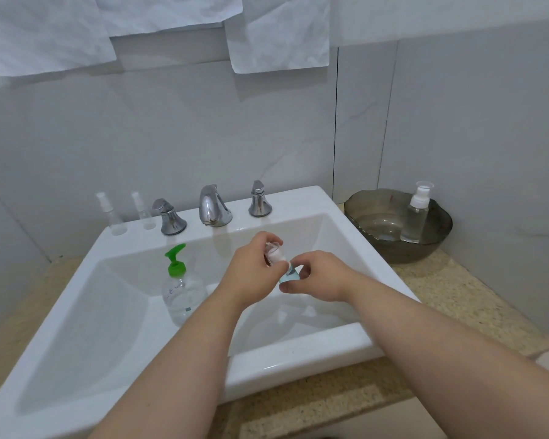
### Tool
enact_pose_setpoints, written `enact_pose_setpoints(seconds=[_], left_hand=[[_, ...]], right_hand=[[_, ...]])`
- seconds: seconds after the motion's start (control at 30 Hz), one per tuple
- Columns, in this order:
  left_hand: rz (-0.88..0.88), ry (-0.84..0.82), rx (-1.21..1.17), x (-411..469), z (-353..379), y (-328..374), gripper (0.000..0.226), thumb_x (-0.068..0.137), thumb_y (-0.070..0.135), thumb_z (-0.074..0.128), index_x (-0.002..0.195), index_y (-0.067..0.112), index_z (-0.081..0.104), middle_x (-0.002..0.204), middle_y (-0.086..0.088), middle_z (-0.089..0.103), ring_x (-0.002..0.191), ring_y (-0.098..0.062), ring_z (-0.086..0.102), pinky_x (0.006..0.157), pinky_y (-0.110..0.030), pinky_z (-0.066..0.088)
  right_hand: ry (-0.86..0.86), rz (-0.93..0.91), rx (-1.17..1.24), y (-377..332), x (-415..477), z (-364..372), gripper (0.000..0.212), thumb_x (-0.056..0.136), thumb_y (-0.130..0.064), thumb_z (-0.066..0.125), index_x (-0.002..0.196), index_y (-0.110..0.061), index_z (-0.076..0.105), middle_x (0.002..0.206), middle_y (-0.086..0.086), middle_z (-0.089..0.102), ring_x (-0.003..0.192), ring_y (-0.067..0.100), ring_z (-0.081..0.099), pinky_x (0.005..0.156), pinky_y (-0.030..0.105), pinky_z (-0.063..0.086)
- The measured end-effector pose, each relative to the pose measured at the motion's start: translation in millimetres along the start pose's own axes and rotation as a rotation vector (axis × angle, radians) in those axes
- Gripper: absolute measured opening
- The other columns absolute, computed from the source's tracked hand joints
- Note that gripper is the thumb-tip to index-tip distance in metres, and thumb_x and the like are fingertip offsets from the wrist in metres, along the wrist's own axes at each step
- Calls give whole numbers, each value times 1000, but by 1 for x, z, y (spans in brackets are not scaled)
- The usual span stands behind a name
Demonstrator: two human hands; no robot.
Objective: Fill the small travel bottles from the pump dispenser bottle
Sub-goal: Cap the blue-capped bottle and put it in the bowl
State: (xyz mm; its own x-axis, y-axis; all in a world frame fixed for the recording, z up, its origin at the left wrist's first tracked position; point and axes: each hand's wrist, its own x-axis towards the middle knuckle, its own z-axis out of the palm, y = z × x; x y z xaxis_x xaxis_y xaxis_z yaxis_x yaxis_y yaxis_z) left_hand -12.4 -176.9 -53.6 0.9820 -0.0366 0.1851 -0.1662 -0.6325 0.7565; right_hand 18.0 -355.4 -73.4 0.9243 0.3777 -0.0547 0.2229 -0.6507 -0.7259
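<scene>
Both hands meet over the sink [298,353], clamped on one small bottle [289,275] that lies tilted between them. The left hand [251,270] has its fingers curled round the bottle's pale cap end. The right hand [320,277] pinches the lower end, where a bluish liquid shows through the plastic. I cannot tell whether the cap is loose or screwed on.

Just to the left of the left hand, the pump bottle [183,293] with its green pump head stands upright down in the basin, untouched. Beyond the hands the tap [213,205] sits on the back ledge. Farther left of the left hand, on that ledge, stand a clear spray bottle [113,213] and a second clear spray bottle [143,212], close together and well apart from the hands. Off to the right of the right hand, a dark glass bowl [406,253] rests on the speckled counter [441,289], with a larger spray bottle [417,217] standing inside it.
</scene>
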Motion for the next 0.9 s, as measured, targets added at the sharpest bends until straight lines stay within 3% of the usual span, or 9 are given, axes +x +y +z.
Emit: enact_pose_setpoints(seconds=[0.17,0.3,0.37,0.43,0.5,0.57,0.67,0.77,0.9], left_hand=[[-5,15,-158,1,1,-3,12,90,19,76,93,30,70,80,10,60,51,-1,49,53,-13,39],[-13,-24,-195,1,-1,-6,37,87,9,75,106,40,70,105,7,71,91,-11,70,80,-27,57],[-31,-36,-226,1,-1,-3,46,86,4,69,116,38,66,118,10,69,109,-9,67,85,-23,55],[-38,19,-226,2,0,1,42,89,14,72,125,33,62,124,13,64,115,-6,62,83,-16,47],[-31,112,-157,3,0,2,37,92,35,75,125,29,61,115,12,64,101,-5,62,77,-13,43],[-36,140,-90,2,-1,0,30,92,38,76,117,29,63,97,9,65,82,-7,62,66,-8,42],[-68,55,-216,0,-2,-1,36,89,10,66,118,31,65,102,11,72,96,-11,68,74,-9,48],[-56,51,-285,1,-1,3,48,87,12,67,131,32,61,121,15,67,115,-7,64,87,-17,47],[-58,85,-98,0,-1,-1,51,85,27,82,129,33,59,102,9,65,84,-6,64,70,-10,45]], right_hand=[[-19,4,-4,-1,-2,1,26,83,-44,80,103,-32,68,73,-12,53,63,4,51,58,18,35],[-13,-7,-26,0,0,0,28,83,-47,80,104,-33,68,74,-12,55,65,6,52,60,21,37],[-4,-8,-23,0,0,1,28,84,-48,79,104,-31,68,74,-12,53,64,5,51,59,19,36],[10,-6,-8,0,1,1,33,84,-48,79,108,-28,69,74,-11,52,64,5,50,58,18,35],[19,-2,-7,0,1,1,34,84,-49,80,109,-29,68,76,-11,53,65,5,50,59,19,35],[12,3,-10,0,0,1,36,83,-49,80,110,-29,69,76,-11,53,65,5,51,59,19,34],[-9,0,-33,1,0,1,33,83,-48,80,109,-31,70,75,-12,53,65,5,50,59,20,35],[16,-1,-18,1,1,1,32,84,-49,80,108,-30,69,75,-11,52,63,5,49,58,19,34],[11,-1,-16,2,2,2,37,84,-48,80,113,-27,71,76,-12,53,66,4,51,60,19,35]])
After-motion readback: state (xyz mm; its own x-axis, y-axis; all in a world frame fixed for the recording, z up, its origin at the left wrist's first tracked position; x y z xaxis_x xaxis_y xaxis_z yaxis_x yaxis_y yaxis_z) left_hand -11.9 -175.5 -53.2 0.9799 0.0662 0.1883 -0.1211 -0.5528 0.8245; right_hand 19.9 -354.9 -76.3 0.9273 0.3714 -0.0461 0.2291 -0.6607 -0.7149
